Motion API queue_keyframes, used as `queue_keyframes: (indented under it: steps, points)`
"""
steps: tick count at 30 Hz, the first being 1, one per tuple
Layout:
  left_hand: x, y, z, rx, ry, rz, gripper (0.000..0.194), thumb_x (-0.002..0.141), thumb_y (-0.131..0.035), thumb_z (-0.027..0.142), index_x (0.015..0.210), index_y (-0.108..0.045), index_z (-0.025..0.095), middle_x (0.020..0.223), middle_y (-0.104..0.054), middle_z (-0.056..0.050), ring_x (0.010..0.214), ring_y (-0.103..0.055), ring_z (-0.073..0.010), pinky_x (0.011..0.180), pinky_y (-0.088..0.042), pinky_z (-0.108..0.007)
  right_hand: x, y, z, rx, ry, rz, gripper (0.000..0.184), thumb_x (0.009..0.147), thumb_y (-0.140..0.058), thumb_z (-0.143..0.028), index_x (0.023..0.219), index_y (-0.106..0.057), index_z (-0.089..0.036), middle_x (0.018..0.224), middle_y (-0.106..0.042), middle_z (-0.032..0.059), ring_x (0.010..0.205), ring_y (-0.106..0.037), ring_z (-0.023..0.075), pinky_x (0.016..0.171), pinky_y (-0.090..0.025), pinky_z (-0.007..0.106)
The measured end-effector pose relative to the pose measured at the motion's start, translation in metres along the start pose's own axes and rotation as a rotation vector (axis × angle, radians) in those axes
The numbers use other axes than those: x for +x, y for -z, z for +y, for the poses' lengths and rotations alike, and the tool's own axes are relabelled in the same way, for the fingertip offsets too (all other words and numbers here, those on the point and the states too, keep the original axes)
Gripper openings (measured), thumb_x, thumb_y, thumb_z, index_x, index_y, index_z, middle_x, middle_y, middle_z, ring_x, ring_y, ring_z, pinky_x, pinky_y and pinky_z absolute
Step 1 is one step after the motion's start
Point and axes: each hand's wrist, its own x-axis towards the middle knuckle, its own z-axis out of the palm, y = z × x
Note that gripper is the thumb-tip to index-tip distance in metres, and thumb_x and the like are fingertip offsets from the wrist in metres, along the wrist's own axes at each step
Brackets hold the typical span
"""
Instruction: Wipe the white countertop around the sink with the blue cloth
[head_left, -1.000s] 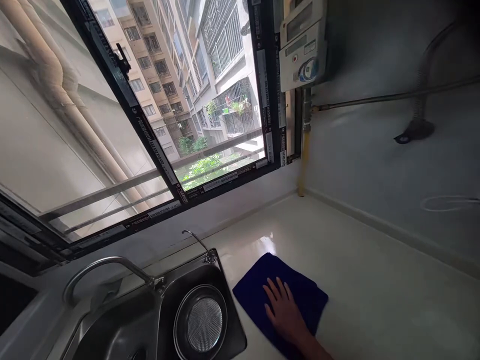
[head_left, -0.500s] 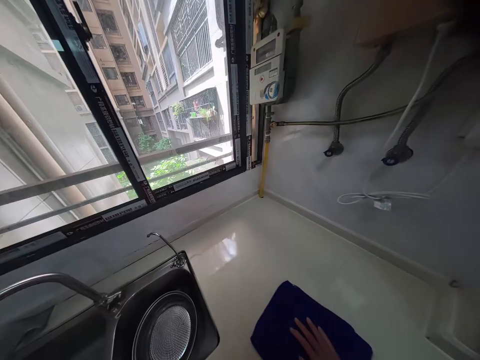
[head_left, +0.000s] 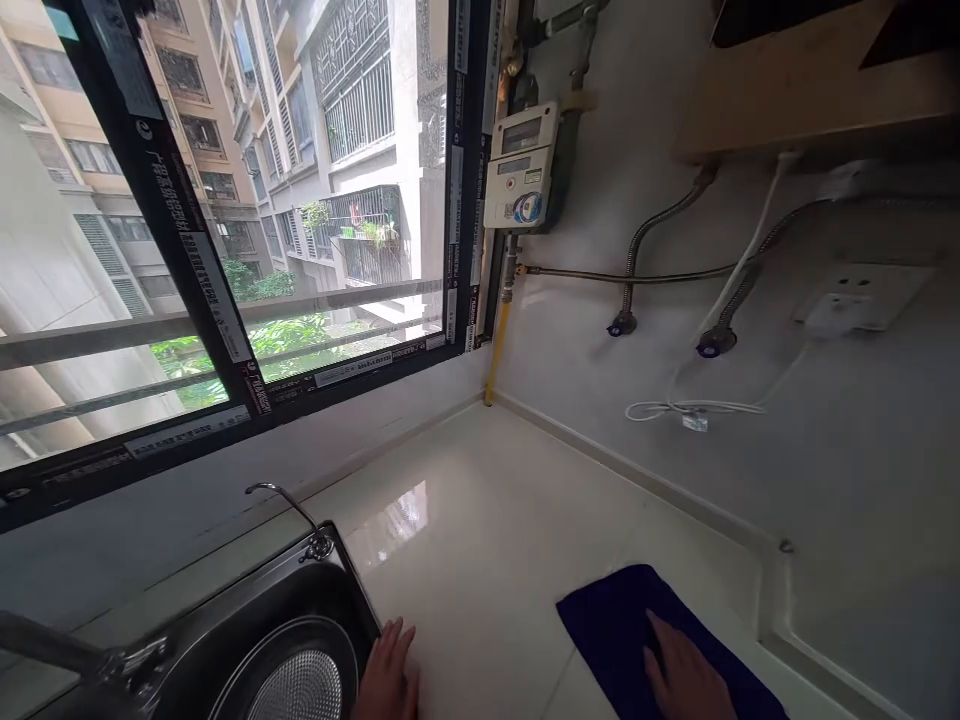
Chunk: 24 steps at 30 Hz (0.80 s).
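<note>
A dark blue cloth point(head_left: 611, 610) lies spread on the pale, glossy counter point(head_left: 487, 560) at the lower right. My right hand point(head_left: 686, 672) rests on top of it, palm down, fingers stretched out and thumb apart. At the bottom, left of centre, my left hand point(head_left: 386, 670) lies at the right edge of the steel sink point(head_left: 341, 565), its fingers extended and holding nothing. Inside the sink sits a round strainer basket point(head_left: 300, 690) with a dimpled bottom.
A thin curved tap point(head_left: 285, 495) and a larger faucet point(head_left: 52, 645) stand behind the sink. On the right wall hang a gas meter point(head_left: 521, 170), hoses, a coiled white cable point(head_left: 694, 410) and a wall socket point(head_left: 859, 300). A black-framed window point(head_left: 202, 280) is at the left.
My right hand and the cloth have shifted rightward across the counter. My left hand has come into view beside the sink. The camera has turned somewhat to the right.
</note>
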Motion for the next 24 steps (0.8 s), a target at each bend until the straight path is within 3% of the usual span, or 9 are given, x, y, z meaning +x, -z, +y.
queue_keyframes:
  steps: [2, 4, 7, 11, 14, 16, 20, 24]
  points:
    - [0.035, 0.012, 0.012, -0.015, 0.016, -0.050, 0.049, 0.097, -0.038, 0.028, 0.145, -0.045, 0.024, 0.156, -0.043, -0.010, 0.146, -0.037, -0.0264, 0.119, -0.041, -0.051, -0.001, 0.000, -0.012, -0.041, -0.007, 0.039, 0.064, 0.093, -0.028, -0.050, 0.149, -0.043, -0.024, 0.146, -0.054, 0.0135, 0.141, -0.041, 0.0393, 0.110, -0.038, 0.066]
    - [0.067, 0.023, 0.016, 0.010, 0.071, -0.086, 0.047, 0.094, -0.040, 0.023, 0.140, -0.052, 0.016, 0.153, -0.046, -0.015, 0.146, -0.038, -0.0311, 0.120, -0.037, -0.054, -0.001, -0.003, -0.019, -0.075, 0.009, 0.044, 0.063, 0.092, -0.028, -0.045, 0.151, -0.040, -0.025, 0.149, -0.050, 0.0144, 0.144, -0.035, 0.0414, 0.111, -0.032, 0.071]
    - [0.104, 0.035, 0.010, 0.033, 0.175, -0.037, 0.044, 0.098, -0.041, 0.030, 0.137, -0.053, 0.012, 0.150, -0.049, -0.016, 0.143, -0.040, -0.0328, 0.120, -0.035, -0.057, -0.001, -0.007, -0.020, -0.100, 0.029, 0.012, 0.061, 0.093, -0.030, -0.043, 0.149, -0.044, -0.025, 0.148, -0.050, 0.0142, 0.145, -0.034, 0.0414, 0.111, -0.031, 0.071]
    - [0.135, 0.045, 0.002, 0.064, 0.290, 0.039, 0.052, 0.091, -0.060, 0.045, 0.134, -0.053, 0.018, 0.147, -0.048, -0.013, 0.135, -0.046, -0.0341, 0.113, -0.040, -0.062, -0.001, -0.011, -0.020, -0.136, -0.004, 0.004, 0.058, 0.093, -0.030, -0.045, 0.144, -0.051, -0.027, 0.150, -0.050, 0.0106, 0.148, -0.030, 0.0411, 0.112, -0.032, 0.069]
    - [0.150, 0.045, 0.007, 0.080, 0.361, 0.077, 0.055, 0.089, -0.060, 0.048, 0.136, -0.051, 0.020, 0.149, -0.045, -0.013, 0.137, -0.043, -0.0343, 0.115, -0.037, -0.063, 0.001, -0.012, -0.015, -0.167, -0.015, -0.013, 0.057, 0.094, -0.030, -0.048, 0.142, -0.054, -0.029, 0.152, -0.049, 0.0066, 0.147, -0.034, 0.0389, 0.112, -0.037, 0.065]
    - [0.157, 0.040, 0.012, 0.081, 0.402, 0.094, 0.056, 0.092, -0.054, 0.048, 0.138, -0.048, 0.017, 0.152, -0.040, -0.016, 0.142, -0.035, -0.0366, 0.117, -0.031, -0.064, 0.005, -0.010, -0.006, -0.176, -0.018, -0.045, 0.057, 0.094, -0.031, -0.050, 0.144, -0.051, -0.032, 0.155, -0.046, 0.0027, 0.146, -0.036, 0.0357, 0.113, -0.039, 0.061]
    - [0.165, 0.028, 0.018, 0.139, 0.449, 0.130, 0.063, 0.099, -0.016, 0.041, 0.141, -0.044, 0.005, 0.156, -0.029, -0.027, 0.149, -0.020, -0.0422, 0.115, -0.029, -0.063, 0.017, -0.005, 0.029, -0.186, -0.072, -0.089, 0.057, 0.094, -0.032, -0.051, 0.146, -0.048, -0.034, 0.157, -0.043, -0.0002, 0.146, -0.037, 0.0328, 0.114, -0.040, 0.058]
    - [0.171, 0.021, 0.015, 0.243, 0.444, 0.147, 0.075, 0.094, -0.004, 0.048, 0.143, -0.046, 0.008, 0.153, -0.033, -0.027, 0.147, -0.025, -0.0424, 0.113, -0.030, -0.064, 0.035, -0.007, 0.059, -0.228, -0.177, -0.014, 0.059, 0.093, -0.031, -0.051, 0.145, -0.050, -0.030, 0.156, -0.045, 0.0024, 0.148, -0.033, 0.0345, 0.114, -0.038, 0.060]
